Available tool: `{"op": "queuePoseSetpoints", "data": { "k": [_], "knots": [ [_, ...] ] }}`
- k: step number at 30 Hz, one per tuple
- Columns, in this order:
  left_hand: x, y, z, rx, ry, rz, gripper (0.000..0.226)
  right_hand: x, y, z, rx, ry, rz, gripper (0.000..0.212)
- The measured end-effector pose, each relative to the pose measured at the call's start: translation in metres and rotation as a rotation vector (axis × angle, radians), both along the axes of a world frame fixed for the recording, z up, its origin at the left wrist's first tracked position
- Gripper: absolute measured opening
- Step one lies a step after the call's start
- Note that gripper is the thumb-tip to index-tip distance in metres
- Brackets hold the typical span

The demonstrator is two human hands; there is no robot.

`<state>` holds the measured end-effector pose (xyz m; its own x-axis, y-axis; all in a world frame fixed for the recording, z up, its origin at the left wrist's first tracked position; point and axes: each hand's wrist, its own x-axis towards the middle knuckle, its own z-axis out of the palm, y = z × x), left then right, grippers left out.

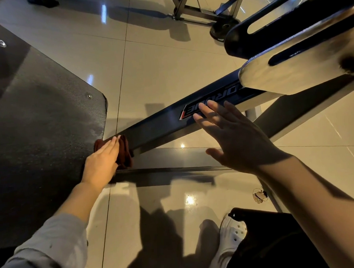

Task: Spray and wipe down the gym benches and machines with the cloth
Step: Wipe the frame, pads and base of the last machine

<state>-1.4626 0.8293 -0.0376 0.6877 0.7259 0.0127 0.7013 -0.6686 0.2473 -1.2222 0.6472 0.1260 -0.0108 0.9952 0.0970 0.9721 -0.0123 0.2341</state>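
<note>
Maroon cloth [124, 152] under flat left hand [101, 161] on machine beam [163, 124]; right hand [233, 139] spread, seemingly empty.

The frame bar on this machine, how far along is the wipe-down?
Looks done: the black footplate shows a dull damp-looking patch. In hand: the left hand presses the brown cloth on the near end of the dark frame bar; the right hand hovers open. Left: the bar's logo end, the silver plates.
</note>
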Motion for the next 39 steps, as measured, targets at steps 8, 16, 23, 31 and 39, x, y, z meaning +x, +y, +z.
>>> {"op": "queuePoseSetpoints", "data": {
  "k": [8, 16, 23, 31, 39],
  "knots": [
    [0.052, -0.017, 0.032, 0.167, -0.343, -0.328, 0.092, 0.000, 0.001, -0.001, 0.001, -0.011, -0.003, 0.079],
    [0.007, 0.002, 0.002, -0.086, -0.215, -0.126, 0.099, 0.000, 0.000, 0.000, -0.004, -0.008, -0.002, 0.079],
    [-0.007, -0.001, -0.005, -0.085, 0.067, 0.073, 0.078, 0.002, 0.000, -0.001, -0.003, -0.010, -0.002, 0.079],
    [0.057, -0.026, 0.036, 0.099, -0.364, -0.223, 0.077, 0.001, 0.002, -0.004, -0.003, -0.014, -0.007, 0.078],
    [0.053, -0.015, 0.028, 0.130, -0.436, -0.281, 0.075, 0.000, 0.001, -0.001, 0.012, -0.020, 0.001, 0.078]
  ]
}}
